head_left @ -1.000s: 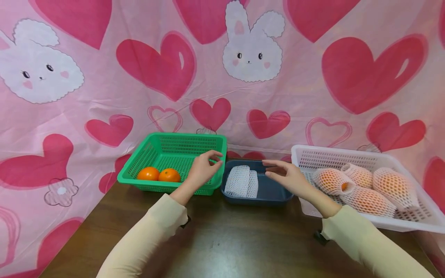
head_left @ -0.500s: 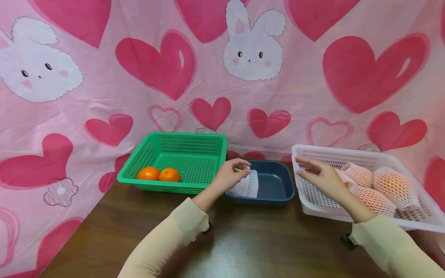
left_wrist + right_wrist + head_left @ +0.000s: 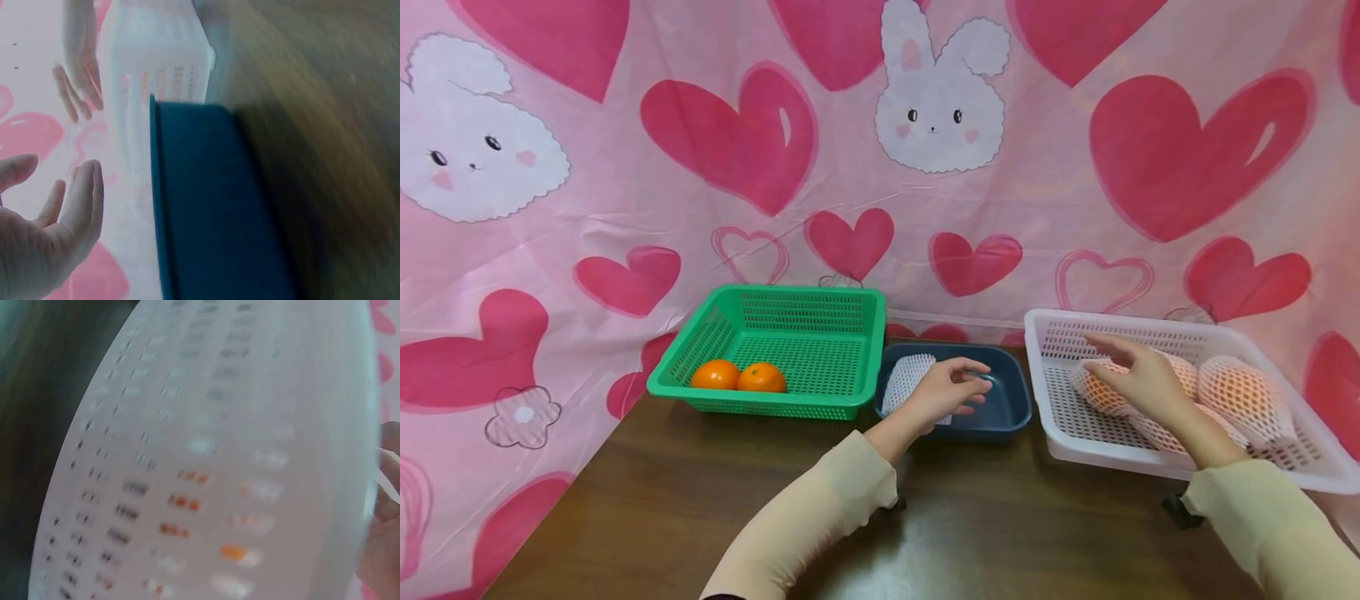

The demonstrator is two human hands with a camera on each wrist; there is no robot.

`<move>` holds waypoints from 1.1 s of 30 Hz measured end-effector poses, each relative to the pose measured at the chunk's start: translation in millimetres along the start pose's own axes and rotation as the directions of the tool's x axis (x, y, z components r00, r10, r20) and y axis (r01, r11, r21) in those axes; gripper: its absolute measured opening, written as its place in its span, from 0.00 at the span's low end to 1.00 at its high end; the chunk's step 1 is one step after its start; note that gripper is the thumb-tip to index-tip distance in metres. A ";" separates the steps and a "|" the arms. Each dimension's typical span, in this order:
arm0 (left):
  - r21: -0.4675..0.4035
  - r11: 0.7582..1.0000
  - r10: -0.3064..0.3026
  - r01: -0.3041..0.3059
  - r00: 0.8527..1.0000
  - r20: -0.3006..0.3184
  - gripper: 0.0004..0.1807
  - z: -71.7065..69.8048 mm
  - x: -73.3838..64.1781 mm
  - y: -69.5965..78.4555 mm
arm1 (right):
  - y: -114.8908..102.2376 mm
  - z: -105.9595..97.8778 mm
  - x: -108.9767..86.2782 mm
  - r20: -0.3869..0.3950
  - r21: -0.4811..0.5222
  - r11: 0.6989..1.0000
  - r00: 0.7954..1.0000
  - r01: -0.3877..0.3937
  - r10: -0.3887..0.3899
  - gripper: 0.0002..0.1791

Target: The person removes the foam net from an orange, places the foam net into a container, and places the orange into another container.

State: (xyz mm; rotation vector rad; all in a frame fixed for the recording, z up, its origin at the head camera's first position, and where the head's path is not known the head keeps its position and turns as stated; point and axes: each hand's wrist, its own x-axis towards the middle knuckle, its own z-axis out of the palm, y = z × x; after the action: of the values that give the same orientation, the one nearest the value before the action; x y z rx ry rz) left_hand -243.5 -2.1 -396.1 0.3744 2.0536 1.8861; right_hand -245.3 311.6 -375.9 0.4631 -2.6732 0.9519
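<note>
Over the dark blue tray (image 3: 1009, 398) hovers my left hand (image 3: 946, 390), fingers loosely bent and holding nothing. White foam net sleeves (image 3: 907, 377) lie in that tray, partly covered by the hand. My right hand (image 3: 1150, 390) reaches over the white basket (image 3: 1075, 447), fingers spread above several oranges in foam nets (image 3: 1240, 392); it grips none of them. In the left wrist view both the left hand (image 3: 59, 231) and the right hand (image 3: 78, 72) appear with bare fingers. The right wrist view shows the right hand (image 3: 384, 515) mostly hidden behind the basket wall (image 3: 250, 425).
At the left stands a green basket (image 3: 820, 408) with two unwrapped oranges (image 3: 715, 375) near its front left corner. The baskets and tray stand in a row on a brown wooden table (image 3: 737, 475). Behind them hangs a pink cloth (image 3: 850, 183) printed with hearts and rabbits.
My left hand has moved right from the green basket's edge to above the blue tray. The right hand has moved right from the tray to above the netted oranges.
</note>
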 end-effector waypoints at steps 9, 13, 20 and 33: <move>-0.167 0.981 -0.098 0.102 0.995 0.027 0.23 33.9 10.1 -1.3 | 24.6 -4.4 -2.1 0.037 -0.147 0.989 0.999 -0.007 0.013 0.28; -0.226 0.966 -0.126 0.129 0.992 0.028 0.24 47.0 14.0 -5.6 | 32.3 -3.2 -1.1 0.081 -0.180 0.983 0.996 -0.024 0.039 0.30; -0.339 0.929 -0.154 0.149 0.988 0.013 0.26 70.4 15.9 -13.2 | 44.1 -1.5 0.4 0.154 -0.246 0.966 0.982 -0.073 0.114 0.38; -0.418 0.900 -0.183 0.125 0.978 -0.103 0.26 99.8 18.8 -16.0 | 57.1 10.4 0.7 0.135 -0.293 0.953 0.983 -0.077 0.121 0.45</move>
State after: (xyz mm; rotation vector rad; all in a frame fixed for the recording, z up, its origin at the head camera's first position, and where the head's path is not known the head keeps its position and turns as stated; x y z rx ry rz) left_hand -219.4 94.9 -420.4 -0.0278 1.6417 2.2222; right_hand -269.2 346.7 -415.6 0.3522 -2.9336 0.5557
